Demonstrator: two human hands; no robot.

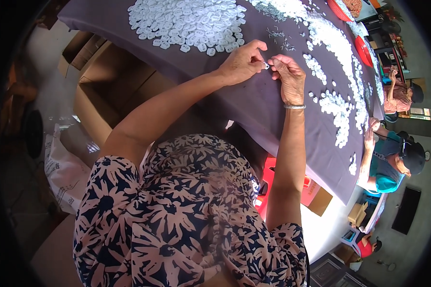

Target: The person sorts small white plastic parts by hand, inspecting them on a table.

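Observation:
Over the edge of the dark cloth-covered table, my left hand [242, 63] pinches a small white plastic piece [266, 66] between thumb and forefinger. My right hand [290, 79], with a bracelet at the wrist, is close beside it. Its thumb and fingertips are pressed together, and whatever they grip is too small to make out. Just beyond both hands lie several thin grey metal bits [283, 40]. A large heap of flat white plastic pieces [187, 21] lies beyond my left hand. Smaller white pieces [337, 107] are scattered to the right of my right hand.
An open cardboard box [93, 103] stands left of the table's edge. Red baskets [363, 51] sit along the far right side. A person in a teal top [390, 165] works at the right edge, and another person [398, 98] is farther up. A white sack [64, 172] lies at left.

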